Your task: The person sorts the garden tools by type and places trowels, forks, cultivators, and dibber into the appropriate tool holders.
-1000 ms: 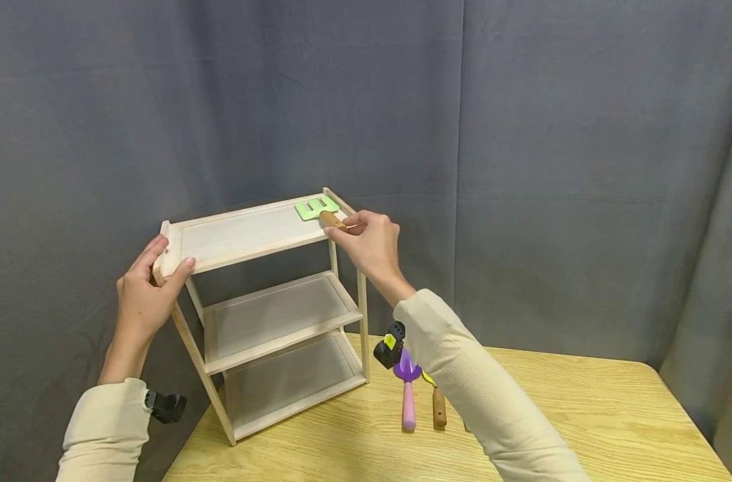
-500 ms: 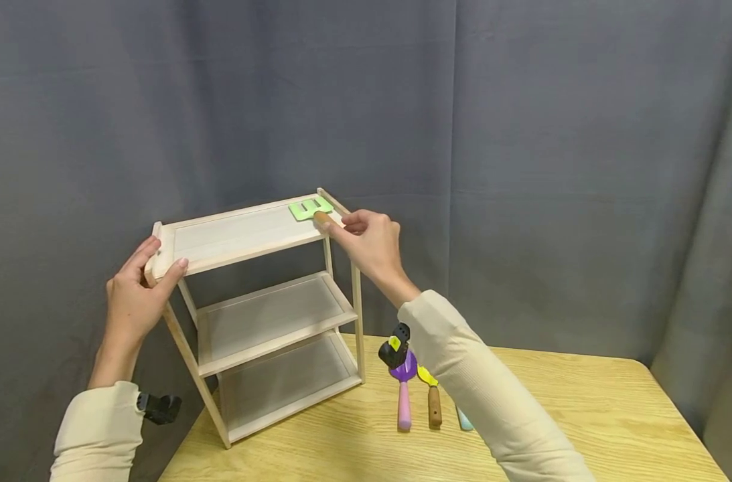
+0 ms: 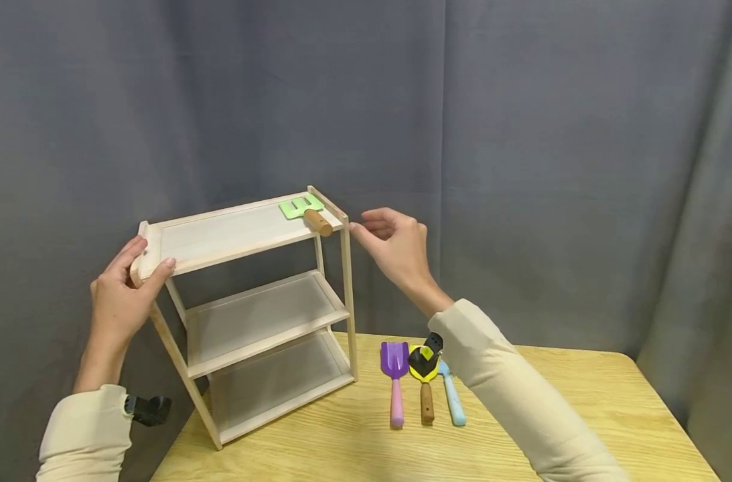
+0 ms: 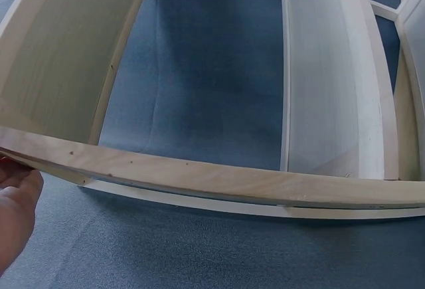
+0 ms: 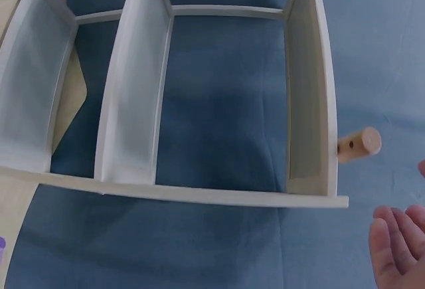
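A three-tier wooden shelf [image 3: 239, 258] stands on the table's left end. My left hand [image 3: 120, 284] holds the upper left corner of its top board, thumb over the front edge and fingers at the side rail. On the right end of that board lies a small toy garden rake [image 3: 293, 207] with a green slotted head and a brown handle; its handle end [image 5: 362, 144] juts past the board's front edge. Just right of the shelf's upper right corner, my right hand [image 3: 397, 244] is in the air with nothing in it, fingers loosely bent and apart from the rake.
On the wooden table [image 3: 582, 402], right of the shelf, lie a purple shovel [image 3: 394, 361] with a pink handle, a yellow trowel [image 3: 426, 402] with a brown handle, partly behind the right wrist camera, and a light-blue-handled tool [image 3: 453, 402]. A grey curtain [image 3: 522, 167] hangs behind.
My right hand has let go of the rake's handle and moved right, off the shelf. The rake stays on the top board. My left hand keeps its hold; the whole view has shifted slightly.
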`<state>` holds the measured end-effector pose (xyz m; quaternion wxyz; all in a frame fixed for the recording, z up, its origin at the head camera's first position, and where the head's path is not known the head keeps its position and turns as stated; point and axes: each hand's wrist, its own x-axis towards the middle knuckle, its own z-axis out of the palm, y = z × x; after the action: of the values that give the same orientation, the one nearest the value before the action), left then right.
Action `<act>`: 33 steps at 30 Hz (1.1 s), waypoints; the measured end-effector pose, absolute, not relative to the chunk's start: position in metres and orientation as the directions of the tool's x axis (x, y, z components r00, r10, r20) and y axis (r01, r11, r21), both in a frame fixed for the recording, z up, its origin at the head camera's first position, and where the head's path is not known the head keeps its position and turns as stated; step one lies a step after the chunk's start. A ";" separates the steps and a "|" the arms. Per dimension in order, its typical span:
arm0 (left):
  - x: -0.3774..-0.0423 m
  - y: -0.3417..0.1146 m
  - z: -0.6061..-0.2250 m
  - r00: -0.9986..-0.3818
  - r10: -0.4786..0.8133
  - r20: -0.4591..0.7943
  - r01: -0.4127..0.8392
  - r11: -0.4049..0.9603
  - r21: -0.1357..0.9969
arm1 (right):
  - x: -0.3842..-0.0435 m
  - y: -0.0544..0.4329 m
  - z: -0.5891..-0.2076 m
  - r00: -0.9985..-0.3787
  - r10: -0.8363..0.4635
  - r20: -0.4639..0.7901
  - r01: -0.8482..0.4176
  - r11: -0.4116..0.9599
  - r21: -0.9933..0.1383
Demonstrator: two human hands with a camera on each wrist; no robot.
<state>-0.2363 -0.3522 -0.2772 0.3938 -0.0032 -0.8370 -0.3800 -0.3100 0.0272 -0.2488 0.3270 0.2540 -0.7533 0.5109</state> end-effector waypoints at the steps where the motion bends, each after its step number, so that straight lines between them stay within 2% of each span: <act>1: -0.236 -0.352 -0.277 -0.690 -0.297 0.660 0.303 0.709 0.637 | -0.309 0.030 -0.249 -0.654 -0.050 0.755 -0.721 0.347 -0.601; 11: -0.235 -0.353 -0.276 -0.664 -0.291 0.689 0.316 0.725 0.611 | -0.296 0.058 -0.252 -0.628 -0.140 0.765 -0.760 0.322 -0.565; 20: -0.229 -0.357 -0.273 -0.688 -0.279 0.670 0.288 0.743 0.604 | -0.285 0.075 -0.260 -0.592 -0.188 0.784 -0.786 0.352 -0.509; 33: -0.230 -0.355 -0.273 -0.684 -0.265 0.679 0.303 0.744 0.595 | -0.273 0.102 -0.279 -0.560 -0.227 0.797 -0.799 0.402 -0.447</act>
<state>-0.2298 -0.3548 -0.2731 0.3972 -0.0114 -0.8451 -0.3577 -0.2735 0.1024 -0.2786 0.3300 0.3331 -0.7696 0.4334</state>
